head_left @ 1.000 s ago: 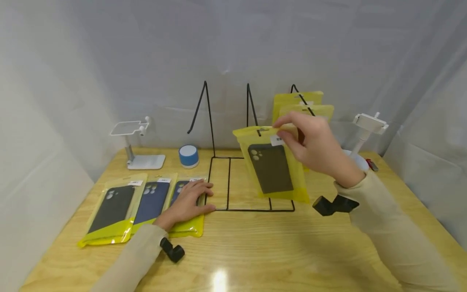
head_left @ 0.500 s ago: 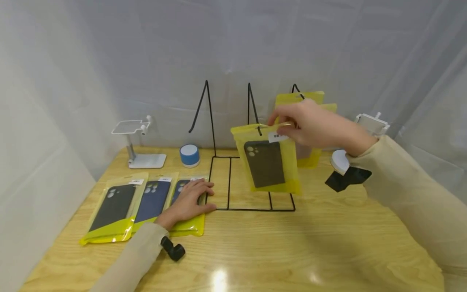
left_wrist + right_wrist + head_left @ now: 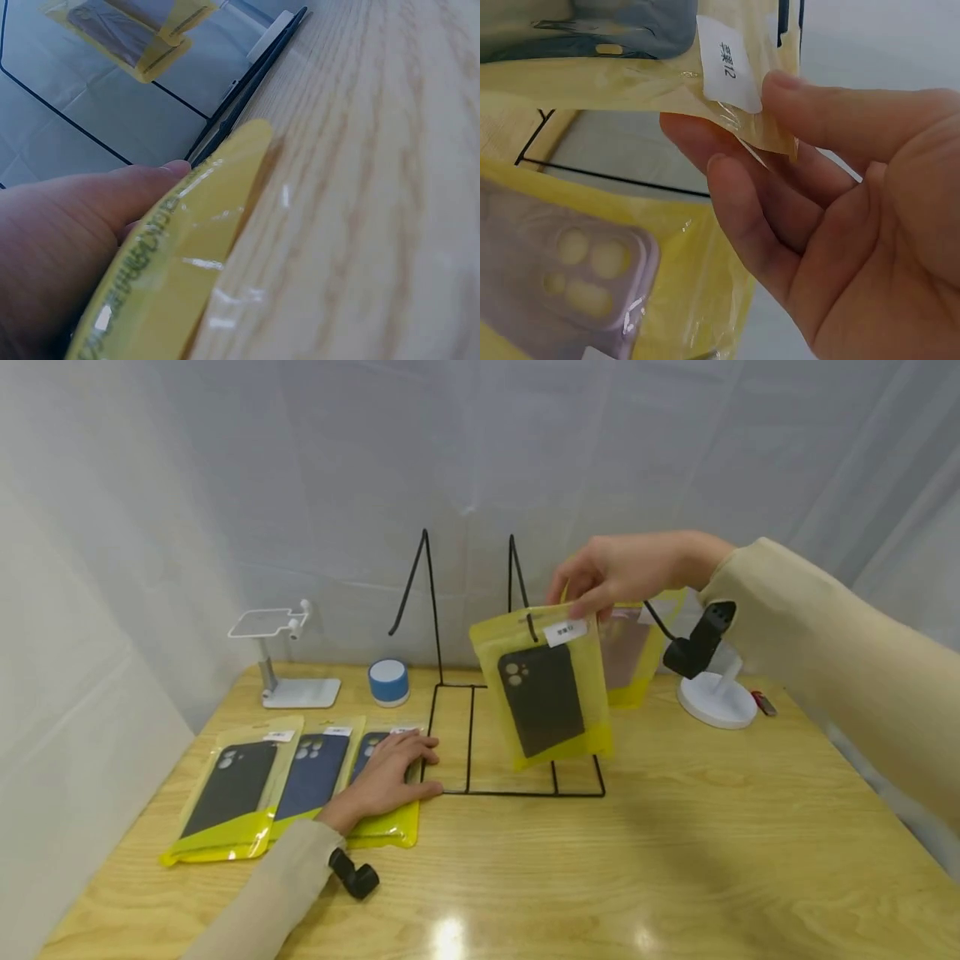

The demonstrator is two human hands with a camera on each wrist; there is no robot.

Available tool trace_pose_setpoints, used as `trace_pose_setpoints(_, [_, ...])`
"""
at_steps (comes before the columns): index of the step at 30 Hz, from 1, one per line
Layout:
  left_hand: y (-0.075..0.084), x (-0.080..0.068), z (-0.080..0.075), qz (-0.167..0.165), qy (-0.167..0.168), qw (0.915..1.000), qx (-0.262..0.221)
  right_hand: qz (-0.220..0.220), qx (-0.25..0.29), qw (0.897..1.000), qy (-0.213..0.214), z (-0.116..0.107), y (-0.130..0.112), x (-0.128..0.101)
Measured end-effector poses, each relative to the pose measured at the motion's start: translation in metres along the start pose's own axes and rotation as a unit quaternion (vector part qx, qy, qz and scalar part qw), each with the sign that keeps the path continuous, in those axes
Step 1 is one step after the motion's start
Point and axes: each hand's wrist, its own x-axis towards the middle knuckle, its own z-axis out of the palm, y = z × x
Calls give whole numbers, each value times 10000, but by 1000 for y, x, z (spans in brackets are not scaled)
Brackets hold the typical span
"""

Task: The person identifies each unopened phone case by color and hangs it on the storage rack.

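My right hand (image 3: 622, 575) pinches the top right corner of a yellow bag holding a dark phone case (image 3: 543, 702), beside its white label (image 3: 730, 64). The middle hook of the black wire rack (image 3: 525, 581) passes through the bag's hang hole, and the bag hangs slightly tilted. My left hand (image 3: 388, 777) rests, fingers relaxed, on a bagged blue phone case (image 3: 386, 831) lying flat at the rack's left side. Next to that lie another bagged blue phone case (image 3: 311, 772) and a bagged black one (image 3: 228, 785). A bagged light purple phone case (image 3: 592, 277) hangs on the right hook, partly hidden behind my right hand.
A white phone stand (image 3: 300, 692) and a blue-and-white cylinder (image 3: 388, 683) stand at the back left. Another white stand's round base (image 3: 716, 702) is at the back right, beside a small red-and-dark object (image 3: 763, 703). A pale curtain (image 3: 337, 485) closes off the back.
My right hand has shifted up and slightly left while holding the bag's corner, and the forearm has swung higher. The bag moved slightly left. My left hand has stayed in place.
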Motion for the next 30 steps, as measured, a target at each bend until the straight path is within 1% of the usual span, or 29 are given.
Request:
trace_pose_setpoints(2, [0, 0, 1, 2, -23, 10000, 12, 128, -7, 9999, 44, -4, 3, 5])
trace_pose_setpoints(5, [0, 1, 0, -35, -67, 10000, 18, 303, -81, 9990, 309, -10, 5, 11])
trace_pose_setpoints(9, [1, 2, 0, -85, -83, 9999, 15, 467, -6, 9971, 602, -17, 9, 19])
trace_pose_setpoints(13, [2, 2, 1, -65, -66, 10000, -9, 520, 103, 9964, 662, -20, 16, 23])
trace_pose_setpoints(18, [3, 2, 3, -52, -71, 10000, -8, 606, 94, 9946, 836, -20, 22, 26])
trace_pose_setpoints(22, [3, 3, 3, -83, -103, 9999, 18, 635, 147, 9929, 1000, -20, 22, 22])
trace_pose_setpoints(26, [3, 3, 3, -67, -70, 9999, 30, 606, 303, 9909, 1166, -24, 20, 12])
trace_pose_setpoints(28, [3, 3, 2, -77, -75, 9999, 8, 596, 399, 9885, 1328, -27, 18, 5])
trace_pose_setpoints(30, [3, 3, 2, -75, -86, 9999, 5, 556, 443, 9849, 1578, -28, 18, -3])
